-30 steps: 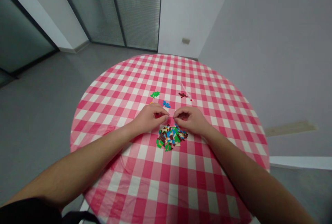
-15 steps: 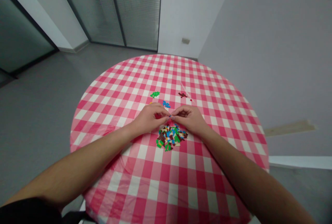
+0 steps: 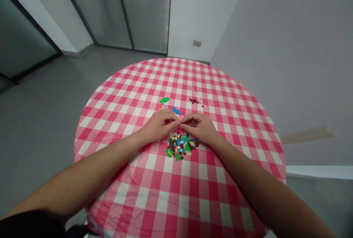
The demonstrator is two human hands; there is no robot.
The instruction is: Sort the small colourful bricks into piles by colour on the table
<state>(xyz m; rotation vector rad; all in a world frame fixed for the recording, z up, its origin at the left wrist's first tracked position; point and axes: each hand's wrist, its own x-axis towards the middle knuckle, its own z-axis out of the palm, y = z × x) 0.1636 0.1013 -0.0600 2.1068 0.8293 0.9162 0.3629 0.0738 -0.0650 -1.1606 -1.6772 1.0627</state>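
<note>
Over the middle of the table, my left hand and my right hand meet fingertip to fingertip, each in a pinch. A small blue building brick showed between the fingertips a moment ago; now the fingers mostly hide it. Just below my hands lies a heap of small building bricks in green, blue, brown and cream. Beyond the fingers sits a little group of blue bricks. A green group lies farther off to the left, and a dark brown group to the right.
The round table wears a red and white checked cloth. A single red piece lies near the brown group. Part of a yellow piece shows behind my left hand. Glass partitions and a pale wall stand behind the table.
The fingertips have shifted slightly, and the blue brick between them is now covered. The heap and the sorted groups stay as they were.
</note>
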